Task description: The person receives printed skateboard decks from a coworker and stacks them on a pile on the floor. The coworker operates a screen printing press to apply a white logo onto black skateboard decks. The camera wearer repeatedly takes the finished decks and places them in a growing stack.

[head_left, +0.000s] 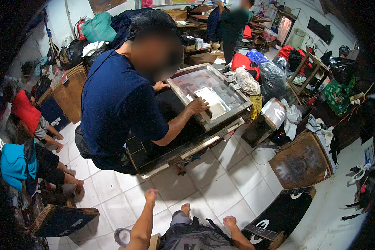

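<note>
Over the tiled floor, my left hand [151, 196] is held forward with its fingers curled in; I see nothing in it. My right hand [229, 222] is lower and to the right, beside my leg, loosely closed and apparently holding nothing. Neither hand touches the work table [171, 160] ahead. There a person in a navy shirt [116, 96] leans over a wooden-framed screen [233, 112], with a hand on a wooden squeegee [208, 111]. White paste [214, 102] lies on the mesh. A round tub [123, 236] with whitish contents stands left of my left forearm.
At my right, black cloth [291, 204] with a white print covers a board. A stained brown board [300, 160] leans nearby. People sit along the left, beside stacked boards [64, 218]. Plastic bags [273, 79] and another person [235, 31] are farther back.
</note>
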Action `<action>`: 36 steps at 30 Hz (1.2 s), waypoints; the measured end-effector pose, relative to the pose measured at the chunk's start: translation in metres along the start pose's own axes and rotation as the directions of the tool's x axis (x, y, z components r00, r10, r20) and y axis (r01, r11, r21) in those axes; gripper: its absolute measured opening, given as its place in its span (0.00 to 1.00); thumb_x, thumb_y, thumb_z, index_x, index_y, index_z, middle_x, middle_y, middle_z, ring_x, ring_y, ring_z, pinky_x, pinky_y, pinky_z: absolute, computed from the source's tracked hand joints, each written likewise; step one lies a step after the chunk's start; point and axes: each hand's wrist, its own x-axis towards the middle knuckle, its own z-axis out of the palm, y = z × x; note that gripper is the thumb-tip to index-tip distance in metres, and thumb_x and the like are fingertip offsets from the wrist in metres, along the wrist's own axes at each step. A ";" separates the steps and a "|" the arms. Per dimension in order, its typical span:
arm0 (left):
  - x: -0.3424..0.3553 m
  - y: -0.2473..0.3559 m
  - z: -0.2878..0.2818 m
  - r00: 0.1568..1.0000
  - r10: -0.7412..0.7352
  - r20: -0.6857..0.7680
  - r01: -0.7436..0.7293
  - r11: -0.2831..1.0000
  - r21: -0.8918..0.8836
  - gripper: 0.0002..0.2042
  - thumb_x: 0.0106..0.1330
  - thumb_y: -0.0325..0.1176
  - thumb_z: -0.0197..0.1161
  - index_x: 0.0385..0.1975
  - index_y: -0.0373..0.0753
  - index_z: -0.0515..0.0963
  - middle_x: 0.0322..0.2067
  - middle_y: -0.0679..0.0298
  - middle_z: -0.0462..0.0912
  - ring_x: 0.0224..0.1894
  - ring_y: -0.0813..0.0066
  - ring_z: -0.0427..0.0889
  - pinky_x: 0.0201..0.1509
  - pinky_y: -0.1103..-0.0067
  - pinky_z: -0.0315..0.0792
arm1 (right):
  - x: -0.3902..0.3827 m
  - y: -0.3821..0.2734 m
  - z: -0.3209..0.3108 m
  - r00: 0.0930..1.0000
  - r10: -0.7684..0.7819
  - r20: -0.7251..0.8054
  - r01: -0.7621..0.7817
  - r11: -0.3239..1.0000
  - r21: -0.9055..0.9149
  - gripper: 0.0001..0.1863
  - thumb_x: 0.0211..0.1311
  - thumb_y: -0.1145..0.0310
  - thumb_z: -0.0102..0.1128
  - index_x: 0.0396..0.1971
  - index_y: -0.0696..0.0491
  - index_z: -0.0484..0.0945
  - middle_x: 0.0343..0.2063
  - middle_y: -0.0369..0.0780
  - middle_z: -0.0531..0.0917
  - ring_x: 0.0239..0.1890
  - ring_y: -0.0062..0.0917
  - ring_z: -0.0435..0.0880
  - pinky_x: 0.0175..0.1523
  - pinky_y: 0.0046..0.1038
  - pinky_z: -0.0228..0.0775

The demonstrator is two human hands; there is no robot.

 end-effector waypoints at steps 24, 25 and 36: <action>-0.018 0.210 0.013 0.999 0.043 0.028 -0.035 0.965 -0.261 0.05 0.55 0.28 0.59 0.28 0.39 0.70 0.18 0.71 0.71 0.16 0.83 0.68 0.19 0.85 0.64 | 0.071 -0.442 0.233 0.764 -0.481 0.430 -0.204 0.451 0.869 0.17 0.46 0.72 0.63 0.39 0.52 0.72 0.35 0.39 0.77 0.38 0.32 0.75 0.47 0.36 0.69; -0.028 0.211 0.011 0.997 0.042 0.072 -0.024 0.974 -0.227 0.05 0.55 0.28 0.60 0.28 0.39 0.71 0.18 0.71 0.71 0.16 0.83 0.69 0.20 0.85 0.64 | 0.065 -0.436 0.224 0.735 -0.522 0.434 -0.229 0.411 0.882 0.17 0.45 0.73 0.63 0.38 0.53 0.72 0.34 0.39 0.76 0.38 0.32 0.75 0.47 0.36 0.69; -0.217 0.255 0.055 0.563 0.794 0.232 -0.786 0.426 0.448 0.16 0.55 0.32 0.62 0.39 0.30 0.70 0.29 0.64 0.72 0.31 0.77 0.69 0.39 0.79 0.66 | -0.117 -0.247 0.000 0.807 -0.565 0.169 -0.067 0.197 0.978 0.18 0.37 0.81 0.58 0.34 0.52 0.71 0.27 0.35 0.75 0.34 0.28 0.76 0.44 0.32 0.70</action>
